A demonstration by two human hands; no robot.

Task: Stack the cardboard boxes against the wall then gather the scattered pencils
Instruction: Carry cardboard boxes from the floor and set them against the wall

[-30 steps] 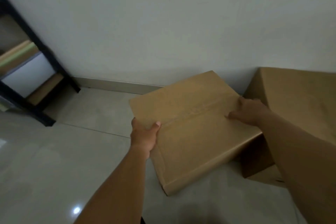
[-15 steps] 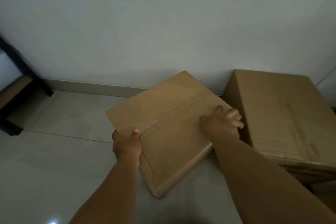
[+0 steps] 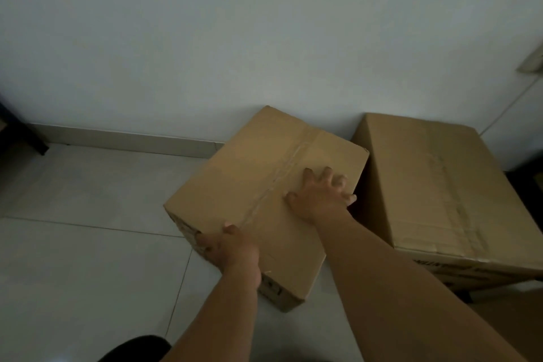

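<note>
A taped cardboard box point(image 3: 252, 185) sits skewed on the tiled floor, its far corner close to the wall. My left hand point(image 3: 232, 250) grips its near left edge, fingers curled down the side and thumb on top. My right hand point(image 3: 323, 194) lies on the top near the right edge, fingers spread, with the fingertips reaching over that edge. A larger cardboard box point(image 3: 435, 185) stands to the right against the wall, with a narrow dark gap between the two. No pencils are in view.
A pale wall with a skirting board point(image 3: 123, 139) runs behind the boxes. A dark shelf leg point(image 3: 26, 138) stands at the far left. Bare floor tiles point(image 3: 88, 229) spread to the left. A flattened cardboard piece point(image 3: 511, 329) lies under the larger box at the lower right.
The box has come down and moved nearer to the wall and the larger box. My left hand has slid along the near edge toward the corner. The view has panned to the right.
</note>
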